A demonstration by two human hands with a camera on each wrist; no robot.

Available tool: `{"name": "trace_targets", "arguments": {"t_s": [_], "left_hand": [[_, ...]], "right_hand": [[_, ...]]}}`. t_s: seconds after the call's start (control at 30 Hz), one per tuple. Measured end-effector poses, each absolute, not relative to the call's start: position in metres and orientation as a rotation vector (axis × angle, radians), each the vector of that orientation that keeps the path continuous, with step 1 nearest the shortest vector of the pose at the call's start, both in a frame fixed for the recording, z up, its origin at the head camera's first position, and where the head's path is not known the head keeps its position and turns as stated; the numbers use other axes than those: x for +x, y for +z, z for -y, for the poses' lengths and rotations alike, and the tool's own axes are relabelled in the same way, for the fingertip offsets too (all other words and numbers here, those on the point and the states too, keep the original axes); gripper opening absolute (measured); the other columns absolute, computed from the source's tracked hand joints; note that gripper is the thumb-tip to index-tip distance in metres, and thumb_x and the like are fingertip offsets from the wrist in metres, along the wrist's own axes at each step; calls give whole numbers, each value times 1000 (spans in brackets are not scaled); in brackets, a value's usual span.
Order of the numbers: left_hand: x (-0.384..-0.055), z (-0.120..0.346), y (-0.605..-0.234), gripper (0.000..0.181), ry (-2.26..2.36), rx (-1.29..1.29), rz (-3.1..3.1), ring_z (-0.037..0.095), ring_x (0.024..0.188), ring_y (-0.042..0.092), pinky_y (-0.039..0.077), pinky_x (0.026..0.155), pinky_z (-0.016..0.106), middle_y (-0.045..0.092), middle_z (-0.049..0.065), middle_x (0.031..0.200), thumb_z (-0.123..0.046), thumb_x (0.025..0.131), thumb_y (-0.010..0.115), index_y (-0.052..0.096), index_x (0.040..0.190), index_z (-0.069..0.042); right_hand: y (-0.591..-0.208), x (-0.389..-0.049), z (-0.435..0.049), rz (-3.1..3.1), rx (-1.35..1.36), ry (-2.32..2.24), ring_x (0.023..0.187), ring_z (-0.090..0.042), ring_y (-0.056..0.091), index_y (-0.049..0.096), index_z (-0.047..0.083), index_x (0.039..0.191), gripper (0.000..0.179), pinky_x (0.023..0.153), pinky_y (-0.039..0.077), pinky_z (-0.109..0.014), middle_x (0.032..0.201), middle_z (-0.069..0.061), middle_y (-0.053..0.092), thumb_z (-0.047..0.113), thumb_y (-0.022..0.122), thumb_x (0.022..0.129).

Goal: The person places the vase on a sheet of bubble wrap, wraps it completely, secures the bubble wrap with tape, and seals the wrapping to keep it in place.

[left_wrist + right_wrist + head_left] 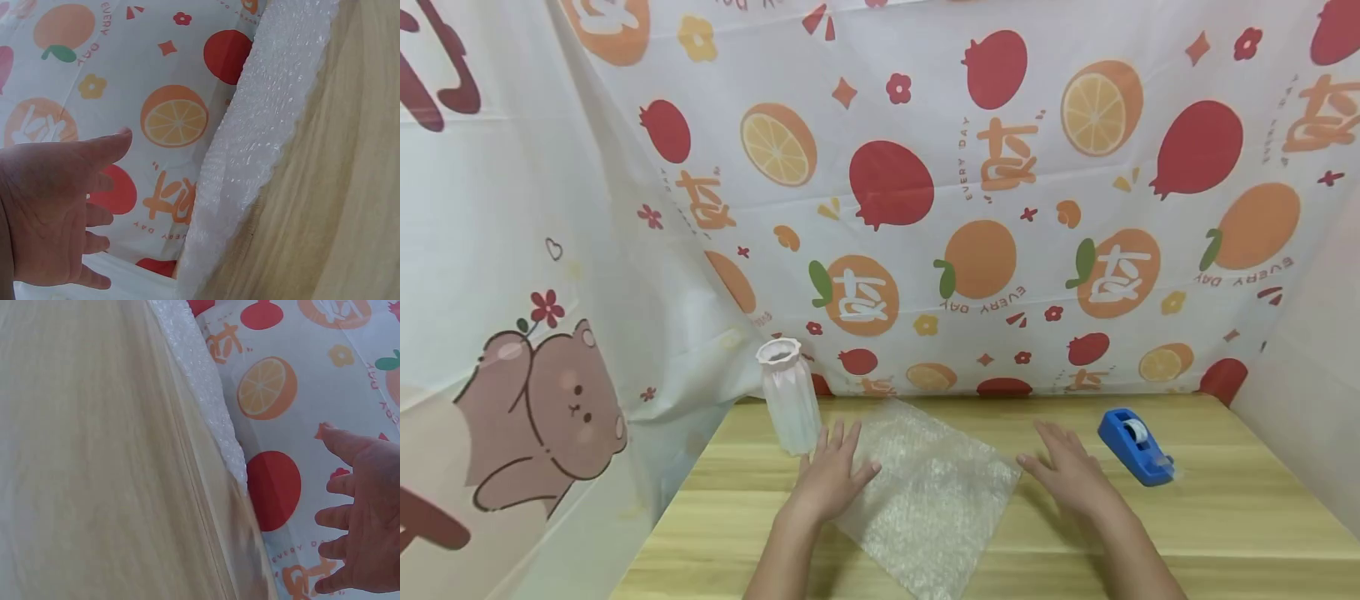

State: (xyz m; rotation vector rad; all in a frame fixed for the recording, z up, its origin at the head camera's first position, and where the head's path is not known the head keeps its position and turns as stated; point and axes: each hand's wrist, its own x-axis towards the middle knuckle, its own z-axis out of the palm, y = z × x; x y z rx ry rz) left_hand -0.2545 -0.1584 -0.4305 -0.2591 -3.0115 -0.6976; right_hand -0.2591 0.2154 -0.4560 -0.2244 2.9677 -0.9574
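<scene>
A sheet of clear bubble wrap lies flat on the wooden table, turned so one corner points toward the person. My left hand hovers by its left side, fingers spread, holding nothing. Just beyond those fingers stands a white ribbed vase with a wavy rim. On the other side, my right hand is near the sheet's right corner, its fingers spread and nothing in them. Both wrist views show the left hand and the right hand with fingers apart, the bubble wrap beyond them.
A blue tape dispenser with a roll of tape sits on the right part of the wooden table. Behind the table hangs a white cloth printed with fruit. Another curtain with a bear print hangs at the left.
</scene>
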Motion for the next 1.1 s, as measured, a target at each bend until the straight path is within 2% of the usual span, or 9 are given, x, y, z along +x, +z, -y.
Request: {"name": "trace_targets", "arguments": {"t_s": [0.2,0.37,0.47,0.63,1.1], "left_hand": [[-251,161,-432,75,-679,-337,3071,51,144,22,23,103,76,26,25,158,-47,93,62,34,153,-11],[-246,162,-431,72,-683,-515,3147,56,135,34,32,102,70,36,31,150,-40,90,68,42,147,-5],[-246,160,-431,72,-672,-596,3197,57,134,35,34,103,69,38,32,149,-38,87,72,46,144,-3],[-242,155,-439,73,-608,-625,3265,59,131,38,34,103,68,43,31,145,-37,81,78,51,140,-2],[-240,146,-449,78,-532,-706,3272,59,133,35,33,104,68,42,28,148,-37,70,85,56,137,-9]], "right_hand": [[-460,-268,-202,-2954,-289,-976,145,-53,12,29,6,154,87,105,13,-77,159,-24,24,66,47,93],[-463,-280,-190,-2925,-412,-1045,145,-46,24,33,2,152,78,112,22,-66,156,-23,32,50,57,95],[-464,-287,-184,-2883,-476,-1099,144,-45,27,32,0,151,74,114,23,-61,155,-24,34,41,60,96],[-465,-296,-173,-2816,-482,-1098,144,-41,31,33,1,151,70,115,25,-57,155,-21,36,36,61,96],[-469,-307,-163,-2754,-424,-1080,142,-38,37,36,5,151,69,114,30,-55,152,-17,42,36,62,96]]}}
